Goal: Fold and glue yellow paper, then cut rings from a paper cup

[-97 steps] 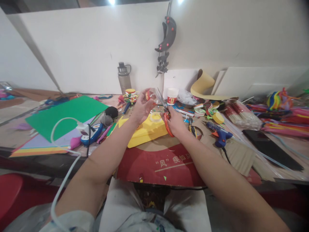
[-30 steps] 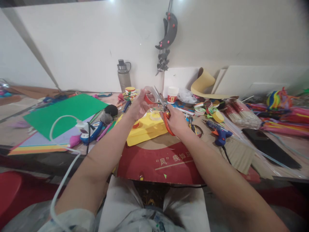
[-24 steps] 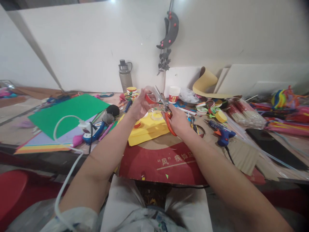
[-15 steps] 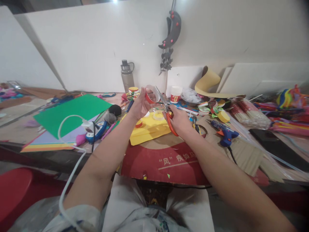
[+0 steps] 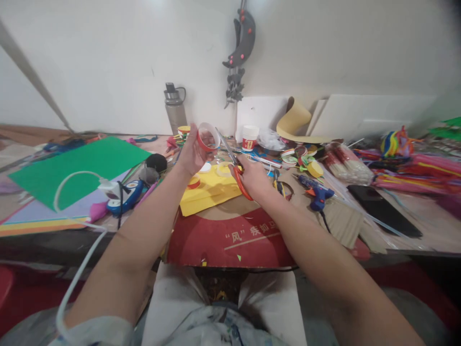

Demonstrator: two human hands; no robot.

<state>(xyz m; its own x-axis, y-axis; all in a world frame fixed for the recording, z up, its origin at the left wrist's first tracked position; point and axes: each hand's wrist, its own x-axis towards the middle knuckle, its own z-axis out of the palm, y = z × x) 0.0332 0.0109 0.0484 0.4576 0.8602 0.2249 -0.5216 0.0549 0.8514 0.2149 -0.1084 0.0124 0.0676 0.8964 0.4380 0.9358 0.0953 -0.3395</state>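
My left hand [image 5: 190, 153] grips a red and white ring [image 5: 203, 144], which looks like a cut section of a paper cup, and holds it up over the table. My right hand [image 5: 254, 177] is closed round the orange handles of a pair of scissors [image 5: 230, 154]. Their blades point up and to the left, close beside the ring's right edge. Below both hands lies yellow paper [image 5: 205, 192] with a small red and yellow round piece [image 5: 193, 182] and pale discs on it. Whether the blades touch the ring I cannot tell.
A red board [image 5: 223, 242] lies in front of me. To the right are a blue glue gun [image 5: 317, 192], a black phone [image 5: 383, 210] and a paper cup [image 5: 250, 138]. Green paper [image 5: 79, 166] and a power strip [image 5: 124, 198] with a white cable lie left. A bottle [image 5: 175, 110] stands behind.
The camera view has turned right, so everything sits further left in the picture. The ring has tilted so its opening shows more. Both hands keep their hold.
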